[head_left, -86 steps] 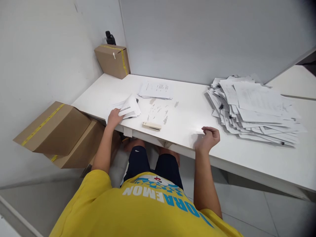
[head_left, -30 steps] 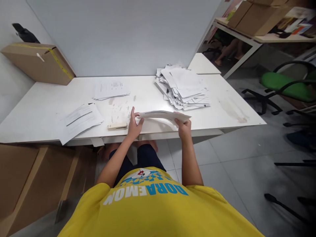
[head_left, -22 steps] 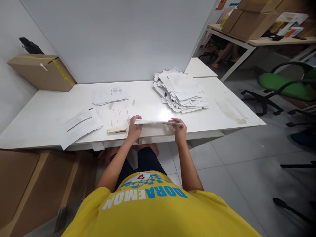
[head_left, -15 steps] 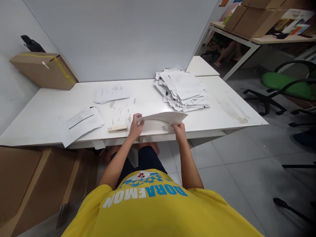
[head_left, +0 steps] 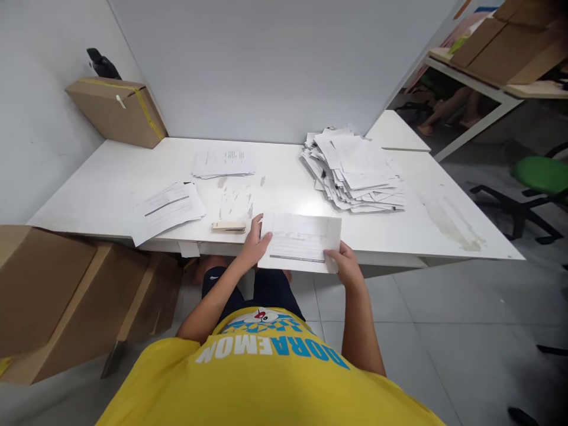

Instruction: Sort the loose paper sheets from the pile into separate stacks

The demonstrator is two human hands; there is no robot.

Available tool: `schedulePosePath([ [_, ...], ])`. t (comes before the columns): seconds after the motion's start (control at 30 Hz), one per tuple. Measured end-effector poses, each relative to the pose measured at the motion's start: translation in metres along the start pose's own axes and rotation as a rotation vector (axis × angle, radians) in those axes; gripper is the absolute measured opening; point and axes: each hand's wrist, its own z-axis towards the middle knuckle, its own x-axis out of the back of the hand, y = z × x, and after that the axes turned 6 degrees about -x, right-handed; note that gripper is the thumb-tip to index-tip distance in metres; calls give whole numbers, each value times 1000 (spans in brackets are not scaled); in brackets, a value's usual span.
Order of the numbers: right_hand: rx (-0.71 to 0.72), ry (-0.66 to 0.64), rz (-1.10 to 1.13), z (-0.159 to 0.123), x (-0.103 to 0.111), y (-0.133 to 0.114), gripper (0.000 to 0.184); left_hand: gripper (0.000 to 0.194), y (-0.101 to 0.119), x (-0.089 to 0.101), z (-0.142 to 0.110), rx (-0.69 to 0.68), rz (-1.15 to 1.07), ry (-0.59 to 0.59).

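I hold a sheaf of printed paper (head_left: 302, 241) with both hands at the near edge of the white desk (head_left: 110, 186), its face tilted up toward me. My left hand (head_left: 254, 242) grips its left edge, fingers closed on it. My right hand (head_left: 346, 266) pinches its lower right corner. A beige stapler (head_left: 228, 226) lies on the desk just left of my left hand. A big loose pile of papers (head_left: 355, 171) sits to the right at the back.
Two smaller paper stacks lie on the desk: one at the left (head_left: 166, 207), one farther back (head_left: 224, 163). A cardboard box (head_left: 118, 112) stands in the back left corner, more boxes (head_left: 57, 290) beside my left leg. A green chair (head_left: 539, 177) stands on the right.
My left hand left the stack at the left, and both hands took up a sheaf. It went from edge-on and flat to tilted up, face toward me. My view swung left.
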Motion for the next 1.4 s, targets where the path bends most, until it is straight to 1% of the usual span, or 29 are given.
schedulePosePath([
  [0.03, -22, -27, 2, -5, -1, 1, 46, 58, 2, 3, -10, 32, -30, 15],
  [0.1, -48, -82, -3, -12, -5, 2, 52, 61, 3, 10, -30, 114, -60, 86],
  [0.17, -68, -133, -13, -17, -11, 2, 56, 54, 1, 17, -46, 189, -39, 175],
  [0.23, -94, -178, -18, -20, -17, 0, 59, 44, -3, 22, -56, 239, 12, 237],
  [0.33, -120, -205, -25, -19, -24, -3, 59, 35, -11, 26, -62, 279, 47, 279],
  [0.47, -96, -186, -26, -16, -31, -2, 57, 34, -16, 31, -60, 291, 14, 318],
  [0.6, -87, -134, 18, -16, -37, 1, 54, 31, -18, 38, -61, 286, 59, 300],
  [0.67, -87, -123, 23, -18, -40, 0, 53, 31, -17, 41, -63, 265, 151, 280],
  [0.73, -92, -122, 13, -20, -43, -2, 55, 32, -14, 45, -65, 193, 335, 288],
  [0.83, -97, -120, 1, -21, -45, -4, 57, 35, -6, 51, -64, -40, 719, 327],
  [0.87, -98, -120, -1, -21, -45, -5, 57, 37, -4, 53, -62, -126, 831, 317],
  [0.9, -98, -121, -3, -21, -45, -5, 57, 40, -2, 55, -59, -199, 921, 288],
  [0.97, -99, -120, -7, -20, -44, -4, 57, 45, -2, 58, -54, -294, 1031, 178],
  [1.03, -96, -114, -13, -18, -43, -2, 56, 49, -4, 60, -49, -322, 1075, 78],
  [1.1, -96, -114, -18, -16, -42, 0, 55, 50, -9, 60, -47, -318, 1090, 50],
  [1.27, -111, -115, -20, -12, -39, 0, 51, 42, -20, 59, -43, -288, 1040, 125],
  [1.4, -110, -92, -32, -8, -39, -4, 48, 35, -29, 55, -38, -226, 921, 130],
])
